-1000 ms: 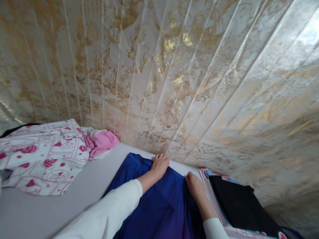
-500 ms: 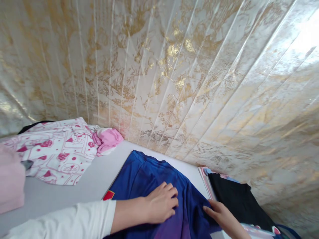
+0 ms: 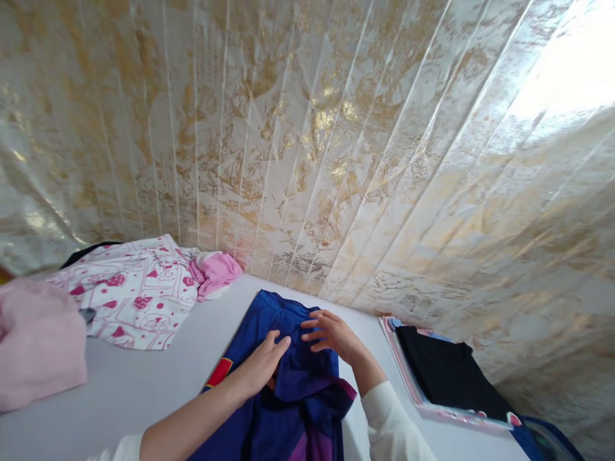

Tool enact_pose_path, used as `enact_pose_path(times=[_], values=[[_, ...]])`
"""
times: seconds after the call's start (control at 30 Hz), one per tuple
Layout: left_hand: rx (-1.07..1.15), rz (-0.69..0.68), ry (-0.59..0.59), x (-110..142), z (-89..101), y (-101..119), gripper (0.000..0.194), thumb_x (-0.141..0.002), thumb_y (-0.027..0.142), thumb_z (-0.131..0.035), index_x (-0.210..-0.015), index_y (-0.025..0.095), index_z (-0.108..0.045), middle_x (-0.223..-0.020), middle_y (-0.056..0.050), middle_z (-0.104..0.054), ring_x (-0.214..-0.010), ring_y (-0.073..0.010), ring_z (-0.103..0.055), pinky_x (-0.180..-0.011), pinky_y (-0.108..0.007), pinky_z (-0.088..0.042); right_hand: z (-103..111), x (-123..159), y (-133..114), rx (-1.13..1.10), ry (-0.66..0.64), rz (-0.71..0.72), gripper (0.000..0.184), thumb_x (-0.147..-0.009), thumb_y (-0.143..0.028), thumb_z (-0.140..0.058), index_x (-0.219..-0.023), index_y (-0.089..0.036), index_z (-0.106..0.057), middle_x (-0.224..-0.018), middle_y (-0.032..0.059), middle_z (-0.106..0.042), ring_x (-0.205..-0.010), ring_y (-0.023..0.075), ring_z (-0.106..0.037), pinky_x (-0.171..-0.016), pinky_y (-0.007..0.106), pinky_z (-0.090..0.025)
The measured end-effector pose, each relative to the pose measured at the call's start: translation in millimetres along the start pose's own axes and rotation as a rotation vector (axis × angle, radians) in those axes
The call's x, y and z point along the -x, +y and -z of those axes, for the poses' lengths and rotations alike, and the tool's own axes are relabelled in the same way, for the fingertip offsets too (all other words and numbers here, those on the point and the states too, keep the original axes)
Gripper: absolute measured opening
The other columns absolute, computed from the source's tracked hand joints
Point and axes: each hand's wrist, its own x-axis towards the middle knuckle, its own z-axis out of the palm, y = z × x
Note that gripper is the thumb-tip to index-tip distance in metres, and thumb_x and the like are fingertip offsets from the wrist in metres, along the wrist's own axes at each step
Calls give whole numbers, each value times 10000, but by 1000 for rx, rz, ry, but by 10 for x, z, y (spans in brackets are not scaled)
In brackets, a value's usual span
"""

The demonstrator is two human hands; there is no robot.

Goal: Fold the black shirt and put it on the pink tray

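A shiny blue sports shirt (image 3: 250, 320) with purple areas and a red, yellow-edged patch lies on the pale surface in front of me. Its right side is folded inward, and a sleeve with a purple hem lies bunched over the middle. My left hand (image 3: 264, 365) rests at the fold with thumb and a finger apart; some of its fingers are hidden by the cloth. Over the upper right part of the shirt is my right hand (image 3: 331, 333), its fingers spread and nothing held in them.
On the left lie a white garment with pink prints (image 3: 144, 301), a pink bunched cloth (image 3: 216, 272) and a pale pink garment (image 3: 43, 346). A stack with a black folded garment (image 3: 437, 368) on top sits at right. A gold-patterned curtain (image 3: 307, 141) hangs behind.
The shirt's right side has been folded over toward the middle. My right hand has moved left and up from the shirt's right edge and let go. My left hand has shifted left.
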Motion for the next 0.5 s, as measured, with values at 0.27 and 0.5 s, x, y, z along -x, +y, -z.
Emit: enact_pose_path(times=[0.27,0.5], values=[[-223,-122,-49,-163,-106,167,650,-720,-19,-449,-1353,100,-361,-1353,-166,-524,-1251,-204,-501,-1036,-292,-363,519,-171,422,282,234,75,307,-717,-174,-436,-991,-178,-575,-827,11,-668,-591,120,-629,-510,224,-455],[-319,-119,-104,-511,262,152,427,-668,-41,-426,-918,214,-659,-1043,-13,-700,-1067,-197,-616,-908,-268,-444,646,-458,663,573,277,157,193,-888,-270,-596,-1040,-151,-594,-895,7,-642,-655,104,-596,-606,265,-513]])
